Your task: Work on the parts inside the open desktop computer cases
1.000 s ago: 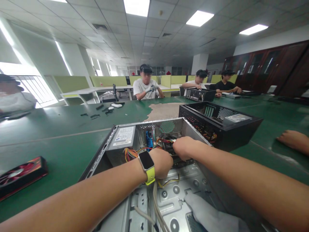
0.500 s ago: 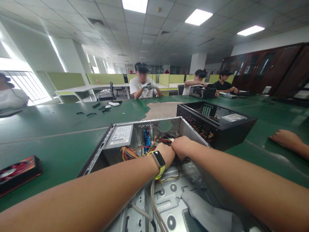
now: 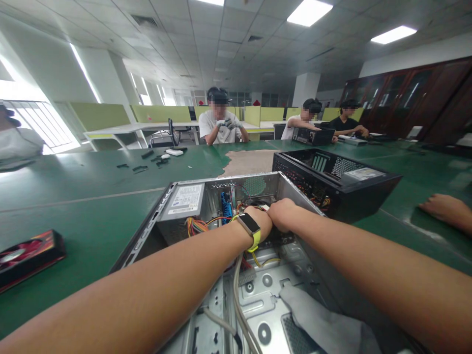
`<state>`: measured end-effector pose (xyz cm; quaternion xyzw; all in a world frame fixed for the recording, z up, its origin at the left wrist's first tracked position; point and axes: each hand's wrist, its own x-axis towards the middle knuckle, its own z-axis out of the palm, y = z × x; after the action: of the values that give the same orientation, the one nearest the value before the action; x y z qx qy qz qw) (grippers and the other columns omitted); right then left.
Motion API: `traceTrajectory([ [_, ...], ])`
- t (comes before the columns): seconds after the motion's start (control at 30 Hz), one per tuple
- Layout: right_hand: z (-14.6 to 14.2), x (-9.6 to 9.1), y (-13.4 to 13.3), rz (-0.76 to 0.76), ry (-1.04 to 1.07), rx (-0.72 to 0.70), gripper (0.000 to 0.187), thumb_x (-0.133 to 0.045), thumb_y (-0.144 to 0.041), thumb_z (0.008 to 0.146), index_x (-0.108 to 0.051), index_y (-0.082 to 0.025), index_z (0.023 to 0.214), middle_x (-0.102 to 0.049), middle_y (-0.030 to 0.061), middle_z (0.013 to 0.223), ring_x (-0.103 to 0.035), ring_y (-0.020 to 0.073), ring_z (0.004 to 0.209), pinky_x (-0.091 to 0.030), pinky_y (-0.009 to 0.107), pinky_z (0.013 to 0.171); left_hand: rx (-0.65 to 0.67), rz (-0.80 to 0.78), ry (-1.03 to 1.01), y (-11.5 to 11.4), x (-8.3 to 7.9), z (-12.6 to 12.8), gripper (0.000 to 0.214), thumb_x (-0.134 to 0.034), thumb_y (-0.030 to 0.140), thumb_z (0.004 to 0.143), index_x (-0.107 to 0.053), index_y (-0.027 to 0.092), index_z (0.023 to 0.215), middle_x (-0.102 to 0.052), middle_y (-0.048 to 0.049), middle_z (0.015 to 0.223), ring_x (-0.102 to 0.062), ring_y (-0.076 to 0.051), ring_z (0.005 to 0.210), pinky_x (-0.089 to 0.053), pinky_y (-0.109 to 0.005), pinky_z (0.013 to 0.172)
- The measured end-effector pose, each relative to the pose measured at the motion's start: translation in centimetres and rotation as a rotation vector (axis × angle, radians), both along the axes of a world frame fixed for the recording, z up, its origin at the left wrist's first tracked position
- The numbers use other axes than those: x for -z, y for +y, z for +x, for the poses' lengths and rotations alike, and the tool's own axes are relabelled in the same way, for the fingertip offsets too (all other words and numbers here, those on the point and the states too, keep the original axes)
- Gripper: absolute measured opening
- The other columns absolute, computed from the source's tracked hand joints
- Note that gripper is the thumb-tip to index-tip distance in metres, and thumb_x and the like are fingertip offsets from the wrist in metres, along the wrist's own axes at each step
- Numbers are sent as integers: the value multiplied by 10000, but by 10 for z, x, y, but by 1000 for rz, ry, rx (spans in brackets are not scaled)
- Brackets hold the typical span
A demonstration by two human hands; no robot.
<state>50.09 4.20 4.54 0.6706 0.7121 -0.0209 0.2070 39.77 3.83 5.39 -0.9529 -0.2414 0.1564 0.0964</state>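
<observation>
An open computer case lies in front of me, with a power supply at its back left and bundles of coloured wires inside. Both my hands reach deep into it. My left hand, with a yellow-banded watch at the wrist, is bent among the wires. Beside it and touching it is my right hand, its fingers curled in. A small white piece shows between the two hands. The fingertips of both are hidden, so what they grip is unclear. Blue heat-sink fins stand just beyond.
A grey glove rests in the case's near part; whether a hand fills it is unclear. A second black case stands at right. A red-black graphics card lies left. Another person's hand rests on the green table. Several people sit beyond.
The view has tilted and shifted slightly. My two hands stay together at the same spot in the case, the left wrist turned a little.
</observation>
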Motion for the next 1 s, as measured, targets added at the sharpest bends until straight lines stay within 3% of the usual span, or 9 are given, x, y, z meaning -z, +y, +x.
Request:
traceTrajectory([
  [0.3,-1,3,2,-101,-139,12,522,-752,-98,533,-669,-123,1048,-651,196,1059,-621,314,988,-512,407,819,39,8,-8,-3,6,-1,244,-496,119,799,-688,105,949,-699,-178,918,-650,-270,908,-500,-386,817],
  [1.0,1,1,1,-100,-137,-25,566,-751,-115,535,-651,-134,1091,-644,180,1087,-620,305,988,-511,393,828,-13,-15,24,-6,3,3,255,-463,92,807,-685,88,932,-695,-178,946,-646,-276,937,-510,-393,829],
])
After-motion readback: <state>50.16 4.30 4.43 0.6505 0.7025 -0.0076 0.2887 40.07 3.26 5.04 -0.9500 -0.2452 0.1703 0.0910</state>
